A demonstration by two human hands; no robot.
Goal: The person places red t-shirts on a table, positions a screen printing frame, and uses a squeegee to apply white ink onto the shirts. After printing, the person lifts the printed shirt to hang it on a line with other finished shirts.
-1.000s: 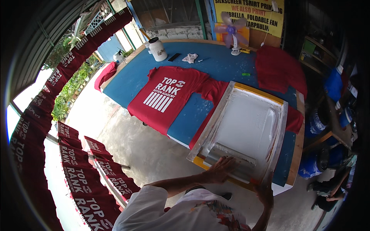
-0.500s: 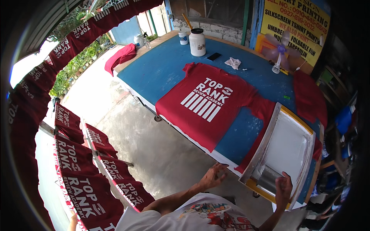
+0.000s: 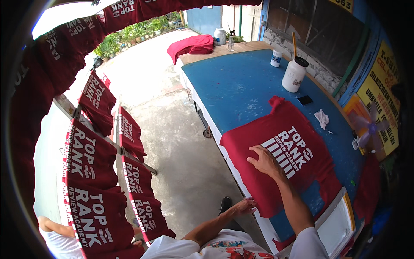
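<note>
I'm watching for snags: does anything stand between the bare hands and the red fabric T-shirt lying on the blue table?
Nothing visible does. The bare right hand is over the red fabric T-shirt with white print; the bare left hand is by its near corner.

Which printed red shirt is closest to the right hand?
The printed shirt spread on the blue tabletop, with the right hand over its front. The other printed shirts hang in rows rather than lying there.
</note>
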